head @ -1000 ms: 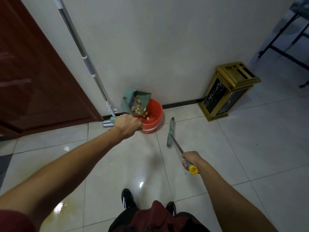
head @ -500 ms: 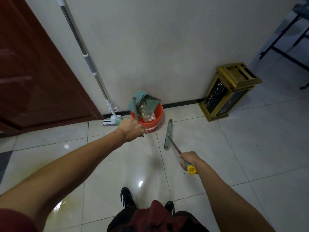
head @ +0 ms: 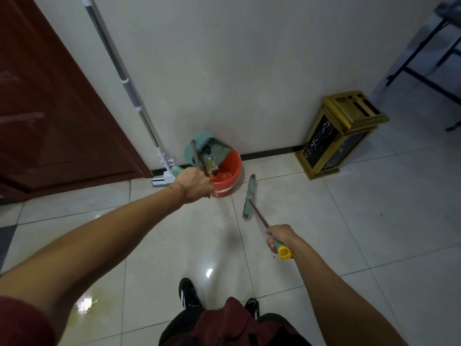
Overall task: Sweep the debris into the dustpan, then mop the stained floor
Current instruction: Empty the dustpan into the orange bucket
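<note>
Nearest, two black shoes (head: 188, 292) are standing on the tiled floor (head: 374, 221), beside one yellowish wet stain (head: 82, 308). The right hand (head: 279, 237) is gripping one broom (head: 250, 196), its head resting on the floor. The left hand (head: 194, 182) is clasping the handle of one teal dustpan (head: 212, 148), now tipped steeper than a second ago, and the debris (head: 212, 164) is sliding into one red bucket (head: 228, 173). Behind, one mop (head: 129, 88) is leaning on the wall, near one golden bin (head: 341, 133).

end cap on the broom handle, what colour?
Yellow. The cap sits at the end of the broom handle, just behind the right hand; head view, the only one.
</note>
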`<state>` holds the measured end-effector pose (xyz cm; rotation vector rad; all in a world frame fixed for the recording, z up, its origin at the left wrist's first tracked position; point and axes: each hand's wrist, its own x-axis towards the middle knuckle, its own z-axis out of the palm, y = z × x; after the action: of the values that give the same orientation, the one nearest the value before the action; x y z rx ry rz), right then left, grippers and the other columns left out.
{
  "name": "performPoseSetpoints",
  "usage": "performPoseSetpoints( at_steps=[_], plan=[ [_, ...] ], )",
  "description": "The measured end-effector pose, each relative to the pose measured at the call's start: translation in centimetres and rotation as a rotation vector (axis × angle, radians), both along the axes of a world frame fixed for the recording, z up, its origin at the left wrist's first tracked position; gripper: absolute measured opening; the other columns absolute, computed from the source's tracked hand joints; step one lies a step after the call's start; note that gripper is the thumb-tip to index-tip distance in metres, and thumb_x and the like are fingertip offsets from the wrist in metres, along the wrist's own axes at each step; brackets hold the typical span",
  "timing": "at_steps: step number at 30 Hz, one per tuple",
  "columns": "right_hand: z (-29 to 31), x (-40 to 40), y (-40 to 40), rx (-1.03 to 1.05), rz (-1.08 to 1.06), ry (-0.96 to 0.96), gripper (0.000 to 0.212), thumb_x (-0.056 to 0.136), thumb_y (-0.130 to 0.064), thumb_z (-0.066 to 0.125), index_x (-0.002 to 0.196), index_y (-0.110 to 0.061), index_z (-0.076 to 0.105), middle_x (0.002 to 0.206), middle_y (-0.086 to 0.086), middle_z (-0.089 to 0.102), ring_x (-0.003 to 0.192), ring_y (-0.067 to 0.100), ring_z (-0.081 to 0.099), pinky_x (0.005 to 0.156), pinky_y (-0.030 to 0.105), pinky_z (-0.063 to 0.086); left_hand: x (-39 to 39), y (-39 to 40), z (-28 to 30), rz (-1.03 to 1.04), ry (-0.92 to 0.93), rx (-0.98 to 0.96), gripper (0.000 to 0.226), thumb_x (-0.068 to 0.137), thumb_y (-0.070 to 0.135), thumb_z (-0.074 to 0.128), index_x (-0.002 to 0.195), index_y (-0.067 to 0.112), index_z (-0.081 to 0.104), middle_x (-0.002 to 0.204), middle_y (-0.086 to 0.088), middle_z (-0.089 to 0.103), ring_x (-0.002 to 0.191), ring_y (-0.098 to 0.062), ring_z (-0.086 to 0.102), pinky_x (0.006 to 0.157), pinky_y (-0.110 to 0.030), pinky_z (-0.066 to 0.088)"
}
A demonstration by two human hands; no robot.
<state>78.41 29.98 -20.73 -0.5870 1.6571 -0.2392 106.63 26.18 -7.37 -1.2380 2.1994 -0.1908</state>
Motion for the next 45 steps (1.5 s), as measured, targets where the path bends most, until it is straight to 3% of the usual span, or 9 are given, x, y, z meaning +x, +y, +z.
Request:
performPoseSetpoints(
  at_steps=[8, 12, 18, 21, 24, 27, 33, 38, 45],
  plan=[
    [0.2, 0.2, 0.3, -0.015, -0.015, -0.010, 0.007, 0.095, -0.002, 0.051, 0.089, 0.002, 0.054, 0.055, 0.014, 0.052, 0.038, 0.019, 0.044, 0.035, 0.019, 0.040, -1.5, 1.5, -2.1, -0.081, -0.154, 0.007, 0.021, 0.099, 0.014, 0.055, 0.110, 0.020, 0.072, 0.105, 0.000, 0.073, 0.096, -0.026, 0.070, 0.064, -0.033, 0.047],
    [0.3, 0.2, 0.4, -0.015, -0.019, -0.010, 0.008, 0.095, -0.002, 0.051, 0.087, 0.000, 0.053, 0.054, 0.013, 0.050, 0.034, 0.018, 0.043, 0.035, 0.018, 0.039, -1.3, 2.1, -2.9, -0.071, -0.113, 0.020, 0.024, 0.100, 0.021, 0.057, 0.120, 0.023, 0.071, 0.110, 0.000, 0.071, 0.103, -0.024, 0.067, 0.068, -0.032, 0.044],
    [0.5, -0.1, 0.6, -0.022, -0.027, -0.011, 0.006, 0.094, -0.002, 0.051, 0.089, 0.001, 0.054, 0.055, 0.013, 0.050, 0.033, 0.017, 0.043, 0.035, 0.018, 0.039, -1.7, 0.7, -1.4, -0.020, -0.042, -0.021, 0.023, 0.097, 0.015, 0.057, 0.117, 0.014, 0.067, 0.106, -0.004, 0.073, 0.096, -0.030, 0.070, 0.069, -0.036, 0.054],
    [0.4, -0.1, 0.8, -0.021, -0.033, -0.012, 0.006, 0.095, -0.003, 0.051, 0.093, 0.002, 0.054, 0.058, 0.014, 0.051, 0.035, 0.017, 0.044, 0.035, 0.019, 0.039, -2.3, 0.5, -1.1, -0.042, -0.065, -0.037, 0.023, 0.096, 0.005, 0.054, 0.117, 0.009, 0.061, 0.106, -0.008, 0.070, 0.095, -0.033, 0.067, 0.064, -0.036, 0.047],
    [0.1, -0.3, 1.0, -0.015, -0.033, -0.015, 0.010, 0.095, -0.003, 0.051, 0.101, 0.003, 0.055, 0.058, 0.014, 0.051, 0.033, 0.017, 0.044, 0.035, 0.019, 0.039, -2.3, 1.0, -1.5, -0.078, -0.151, -0.047, 0.020, 0.096, 0.008, 0.056, 0.109, 0.014, 0.070, 0.102, -0.004, 0.072, 0.092, -0.030, 0.068, 0.072, -0.037, 0.055],
    [-0.3, -0.5, 1.2, -0.016, -0.038, -0.022, 0.013, 0.095, -0.004, 0.052, 0.105, 0.004, 0.055, 0.054, 0.014, 0.052, 0.034, 0.018, 0.044, 0.036, 0.020, 0.040, -2.4, 2.4, -2.7, -0.077, -0.198, -0.009, 0.021, 0.097, 0.011, 0.058, 0.110, 0.018, 0.072, 0.107, -0.002, 0.072, 0.099, -0.028, 0.067, 0.074, -0.034, 0.053],
    [-0.4, -0.8, 1.4, -0.008, -0.045, -0.036, 0.013, 0.095, -0.003, 0.052, 0.105, 0.004, 0.054, 0.052, 0.012, 0.052, 0.037, 0.018, 0.045, 0.036, 0.020, 0.040, -3.0, 1.1, -1.3, 0.021, -0.068, -0.022, 0.019, 0.099, 0.027, 0.059, 0.110, 0.020, 0.073, 0.101, 0.000, 0.074, 0.094, -0.027, 0.070, 0.073, -0.037, 0.057],
    [-0.1, -1.0, 1.8, -0.014, -0.044, -0.029, 0.009, 0.095, -0.004, 0.052, 0.100, 0.004, 0.055, 0.055, 0.013, 0.052, 0.037, 0.018, 0.045, 0.036, 0.021, 0.041, -4.3, 0.3, -0.3, -0.012, -0.043, -0.045, 0.018, 0.098, 0.018, 0.058, 0.112, 0.014, 0.069, 0.099, -0.005, 0.073, 0.090, -0.031, 0.071, 0.070, -0.037, 0.056],
    [0.0, -1.5, 2.2, -0.019, -0.050, -0.037, 0.007, 0.095, -0.003, 0.052, 0.095, 0.003, 0.056, 0.058, 0.014, 0.052, 0.037, 0.018, 0.045, 0.036, 0.020, 0.041, -5.6, 3.2, -2.2, -0.154, -0.213, 0.061, 0.023, 0.098, 0.011, 0.057, 0.115, 0.020, 0.069, 0.106, -0.002, 0.070, 0.097, -0.028, 0.067, 0.076, -0.035, 0.055]
  ],
)
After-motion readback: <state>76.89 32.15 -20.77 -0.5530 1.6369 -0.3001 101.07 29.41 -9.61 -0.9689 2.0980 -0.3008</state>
